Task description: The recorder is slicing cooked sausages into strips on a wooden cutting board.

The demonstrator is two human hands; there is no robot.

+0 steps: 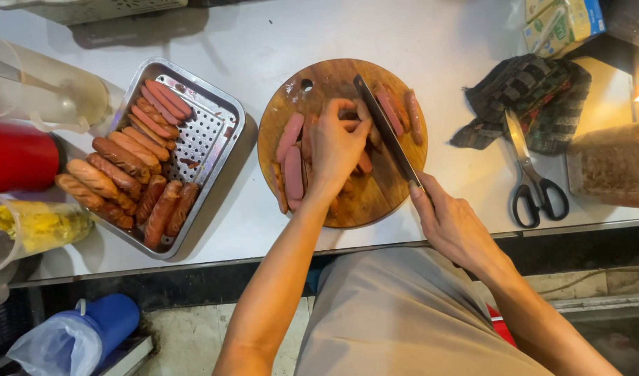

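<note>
A round wooden cutting board (pixel 319 83) lies on the white counter with several pink sausages (pixel 292 150) on it. My left hand (pixel 337 146) presses down on a sausage near the board's middle, fingers curled over it. My right hand (pixel 453 224) grips the handle of a long dark knife (pixel 386 129), whose blade lies across the board just right of my left fingers. Two or three cut sausages (pixel 402 111) rest beyond the blade at the board's right edge.
A metal perforated tray (pixel 209 132) at the left holds several browned sausages (pixel 128 163). Black-handled scissors (pixel 532 177) lie on a dark cloth (pixel 542 90) at the right. Plastic jugs, a red container (pixel 16 157) and a bag of yellow food (pixel 44 224) crowd the left edge.
</note>
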